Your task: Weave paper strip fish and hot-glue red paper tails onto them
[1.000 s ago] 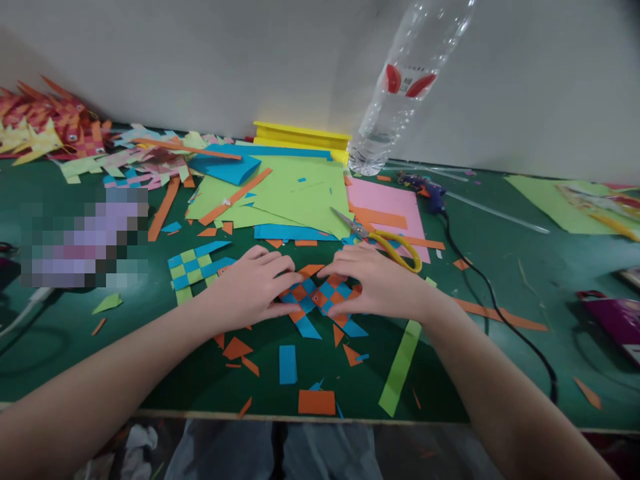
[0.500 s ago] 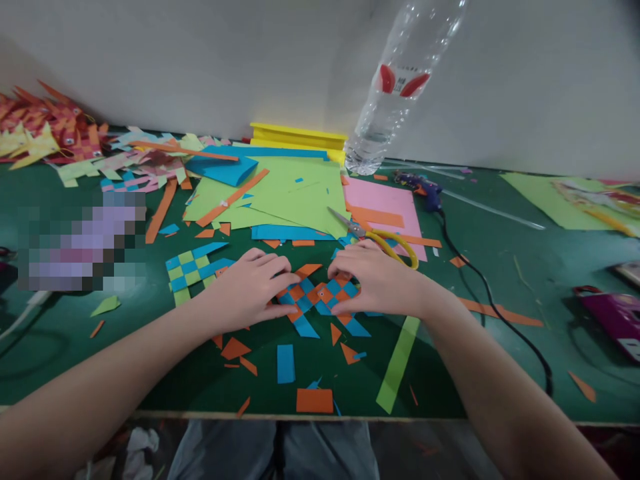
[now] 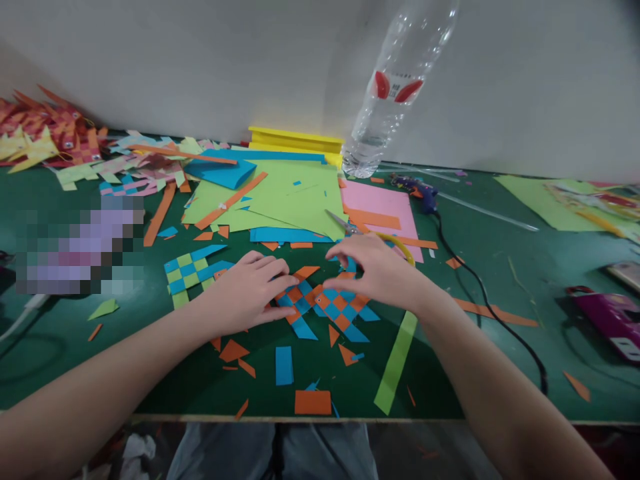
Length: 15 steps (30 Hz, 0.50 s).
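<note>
Two woven orange-and-blue paper fish lie side by side in front of me on the green table. My left hand (image 3: pixel 260 288) has its thumb and fingers closed around the left woven paper fish (image 3: pixel 300 300), partly hiding it. Over the right woven paper fish (image 3: pixel 343 308), my right hand (image 3: pixel 377 270) hovers with thumb and fingers apart, holding nothing. A small eye dot shows on the right fish near where the two meet. Beside my left wrist lies a green-and-blue woven paper fish (image 3: pixel 187 272). Scissors with yellow handles (image 3: pixel 410 252) lie partly behind my right hand.
Green paper sheets (image 3: pixel 300 193) and a pink sheet (image 3: pixel 385 200) lie behind the hands. A clear bottle (image 3: pixel 383 120) stands at the back, near a corded glue gun (image 3: pixel 420 192). Finished fish (image 3: pixel 55 130) are heaped far left. Paper scraps surround the hands; a green strip (image 3: pixel 396 363) lies near the edge.
My right hand has loosened from the right fish and lifted off it, fingers spreading, so more of that fish shows. My left hand stays at the left fish. The view shifts slightly.
</note>
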{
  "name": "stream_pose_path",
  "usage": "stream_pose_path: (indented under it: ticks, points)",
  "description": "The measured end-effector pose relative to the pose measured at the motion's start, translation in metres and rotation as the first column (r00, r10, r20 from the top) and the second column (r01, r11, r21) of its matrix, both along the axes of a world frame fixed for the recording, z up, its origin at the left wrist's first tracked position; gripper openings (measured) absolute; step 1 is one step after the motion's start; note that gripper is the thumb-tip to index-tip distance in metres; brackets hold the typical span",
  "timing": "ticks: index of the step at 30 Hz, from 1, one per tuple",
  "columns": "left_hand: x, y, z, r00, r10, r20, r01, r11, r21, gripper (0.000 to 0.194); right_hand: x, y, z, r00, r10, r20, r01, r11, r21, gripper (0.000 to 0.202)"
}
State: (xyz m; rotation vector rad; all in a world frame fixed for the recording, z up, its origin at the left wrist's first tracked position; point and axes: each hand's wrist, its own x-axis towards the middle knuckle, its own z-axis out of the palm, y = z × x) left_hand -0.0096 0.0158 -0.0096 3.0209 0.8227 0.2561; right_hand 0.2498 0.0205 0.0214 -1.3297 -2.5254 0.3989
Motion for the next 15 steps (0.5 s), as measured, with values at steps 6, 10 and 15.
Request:
stream_pose_path:
  ticks: [6,10,15]
  points:
    - [-0.001,0.000,0.000,0.998,-0.004,0.058,0.001,0.999,0.044,0.035,0.022,0.020,-0.014,0.942,-0.321,-0.099,0.335,0.887,0.319,0.015]
    - [-0.005,0.007,0.002,0.982,0.038,0.185,-0.059,0.992,0.109,0.028,0.034,0.029,-0.023,0.891,-0.438,-0.122,0.450,0.816,0.361,0.012]
    - [-0.013,0.012,0.005,0.922,0.139,0.362,-0.210,0.964,0.164,0.030,0.048,0.035,-0.023,0.820,-0.534,-0.205,0.570,0.728,0.381,0.013]
